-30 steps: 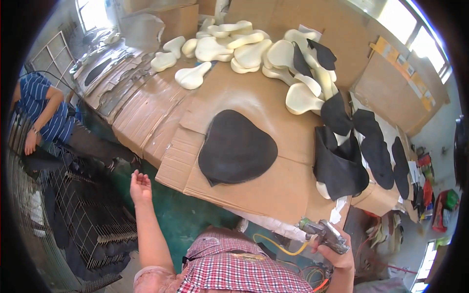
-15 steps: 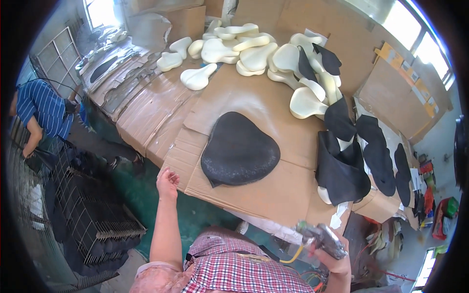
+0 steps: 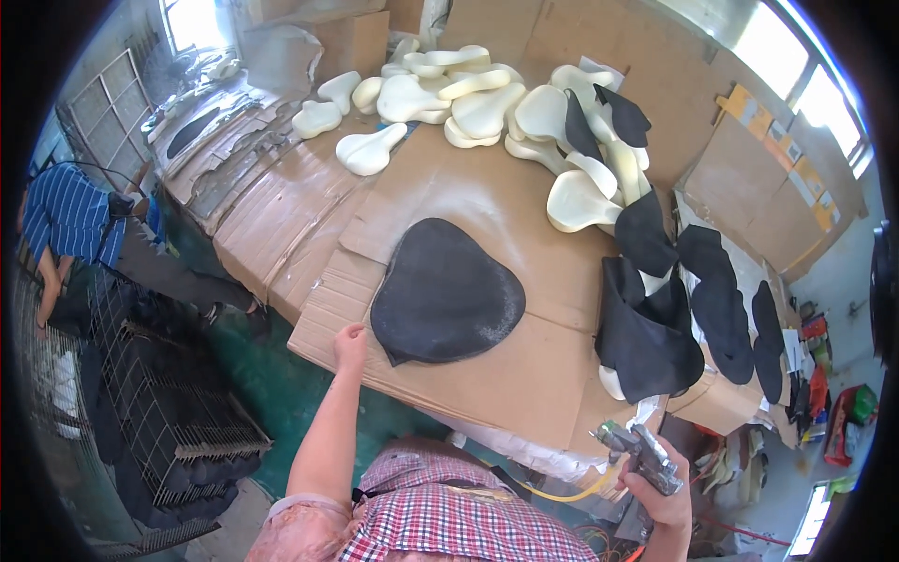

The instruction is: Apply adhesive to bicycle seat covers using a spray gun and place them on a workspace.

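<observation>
A big black piece of cloth (image 3: 448,292), shaped a bit like a heart, lies flat in the middle of the bench (image 3: 487,398). The two hands are far apart. The left hand (image 3: 350,347) is just beside the cloth's left edge, its fingers bent in; it is too small to tell if they pinch anything. The right hand (image 3: 663,489) is wrapped around a metal spray gun (image 3: 650,456) at the near right. Pale seat pads (image 3: 487,110) sit in a heap on the far side.
</observation>
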Tool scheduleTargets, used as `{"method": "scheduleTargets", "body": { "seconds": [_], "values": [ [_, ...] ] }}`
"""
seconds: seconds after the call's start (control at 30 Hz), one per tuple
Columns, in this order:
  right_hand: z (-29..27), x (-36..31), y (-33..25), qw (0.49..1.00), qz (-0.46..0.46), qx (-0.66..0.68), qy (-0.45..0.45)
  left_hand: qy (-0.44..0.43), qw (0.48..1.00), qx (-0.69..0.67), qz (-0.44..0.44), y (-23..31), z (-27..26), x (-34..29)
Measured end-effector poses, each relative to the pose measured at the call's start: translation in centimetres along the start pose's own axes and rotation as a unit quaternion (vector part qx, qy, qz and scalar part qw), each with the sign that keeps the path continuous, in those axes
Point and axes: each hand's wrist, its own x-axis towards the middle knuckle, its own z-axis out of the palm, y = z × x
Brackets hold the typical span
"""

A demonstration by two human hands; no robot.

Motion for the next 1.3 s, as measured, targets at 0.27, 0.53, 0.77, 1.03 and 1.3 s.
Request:
{"method": "scheduleTargets", "body": {
  "seconds": [0.27,0.53,0.77,1.03,1.3],
  "values": [
    [-0.9,3.7,-0.6,0.996,-0.043,-0.053,-0.060,0.064,0.888,0.434,0.138,4.0,4.4,-2.3],
    [-1.1,2.9,-0.5,0.999,0.000,0.005,-0.032,0.075,0.897,0.409,0.152,5.4,5.2,-2.7],
    [-2.0,1.6,1.3,1.000,-0.007,0.012,0.002,0.024,0.985,0.156,0.076,3.3,5.9,-0.8],
    [-1.8,1.5,0.9,0.998,0.044,0.050,-0.006,-0.041,0.989,-0.109,-0.092,5.3,7.6,-3.6],
    [-2.1,3.2,2.0,0.996,-0.042,0.065,0.035,-0.227,0.935,-0.268,-0.040,15.0,12.1,-5.1]
  ]
}}
